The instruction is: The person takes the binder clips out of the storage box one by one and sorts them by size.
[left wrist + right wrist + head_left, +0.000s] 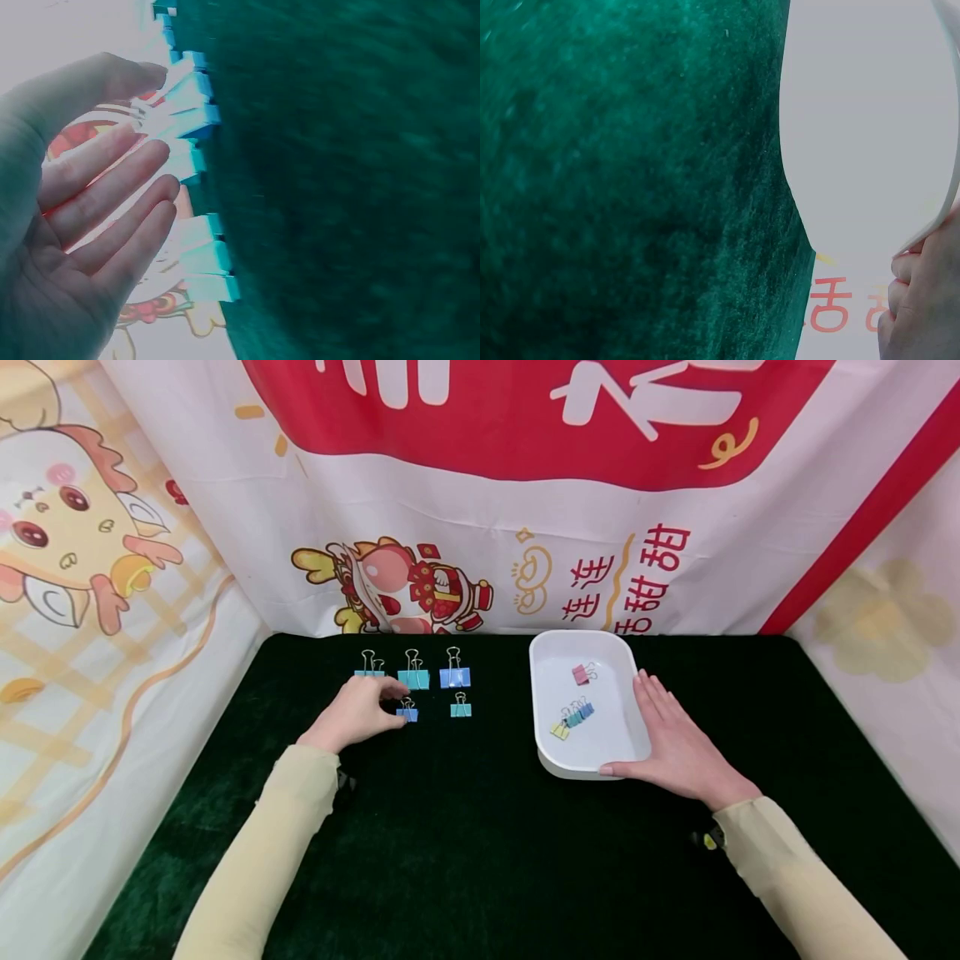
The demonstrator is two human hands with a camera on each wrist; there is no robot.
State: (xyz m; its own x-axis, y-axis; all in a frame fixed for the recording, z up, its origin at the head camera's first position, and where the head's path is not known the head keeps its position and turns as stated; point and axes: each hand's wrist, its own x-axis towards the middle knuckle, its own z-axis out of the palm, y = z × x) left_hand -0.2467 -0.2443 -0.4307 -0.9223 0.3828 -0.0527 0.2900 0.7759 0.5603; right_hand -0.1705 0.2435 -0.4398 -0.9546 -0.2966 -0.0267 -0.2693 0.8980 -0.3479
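My left hand (358, 710) is at a small blue binder clip (407, 715), thumb and forefinger spread around it. In the left wrist view the fingers stand apart from the thumb, with binder clips (196, 120) just beyond the fingertips. Another small clip, teal (461, 710), stands to its right. Behind them is a row of larger clips, a blue one (455, 677) and a teal one (413, 679) plus one partly hidden by the hand. My right hand (678, 747) rests against the white tray (551, 760), straight fingers along its right side, thumb at the front rim.
Inside the tray lie a pink clip (581, 674), a yellow clip (559, 731) and a few small blue and teal clips (578, 713). A dark green cloth (450, 860) covers the table. A printed curtain (480, 510) hangs along its back edge.
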